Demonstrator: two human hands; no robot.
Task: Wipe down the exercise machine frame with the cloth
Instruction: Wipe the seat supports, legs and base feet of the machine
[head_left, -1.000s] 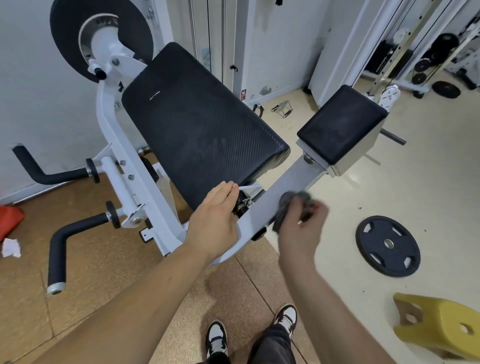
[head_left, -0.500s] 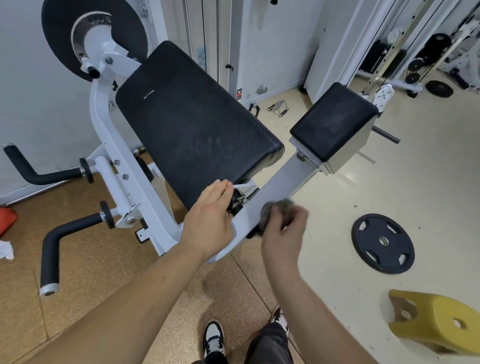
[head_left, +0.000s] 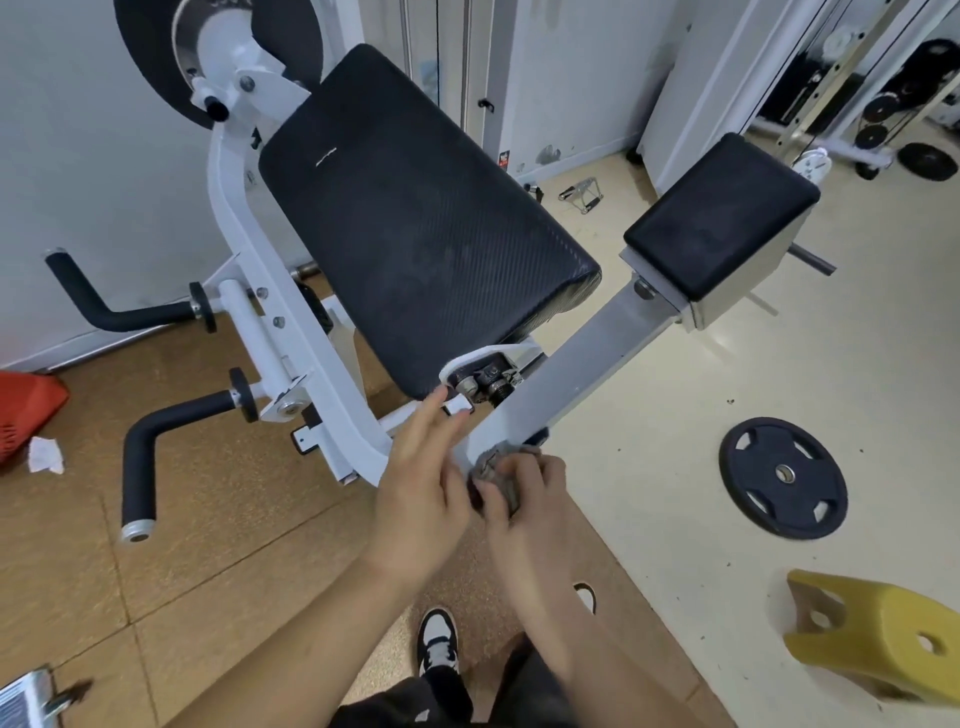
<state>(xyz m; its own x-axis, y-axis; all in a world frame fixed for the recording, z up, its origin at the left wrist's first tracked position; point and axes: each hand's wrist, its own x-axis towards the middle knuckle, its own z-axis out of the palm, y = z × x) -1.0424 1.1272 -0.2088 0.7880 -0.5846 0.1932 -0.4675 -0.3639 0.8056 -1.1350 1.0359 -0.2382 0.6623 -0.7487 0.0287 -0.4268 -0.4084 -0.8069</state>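
The exercise machine has a white frame (head_left: 291, 322), a large black pad (head_left: 415, 223) and a smaller black seat pad (head_left: 722, 213), joined by a grey sloping beam (head_left: 587, 358). My right hand (head_left: 524, 499) grips a bunched grey cloth (head_left: 493, 467) against the lower end of that beam. My left hand (head_left: 421, 478) hovers just left of it with fingers straight, fingertips near the bracket under the big pad. Most of the cloth is hidden by my fingers.
A black weight plate (head_left: 783, 477) lies on the pale floor to the right. A yellow plastic stool (head_left: 878, 644) sits at lower right. Two black handles (head_left: 150, 441) stick out left of the frame. A red object (head_left: 26, 410) and crumpled paper (head_left: 45, 454) lie far left.
My right hand has slid the cloth down the grey beam toward its lower end. My left hand has come off the big pad's edge and moved down beside the right hand.
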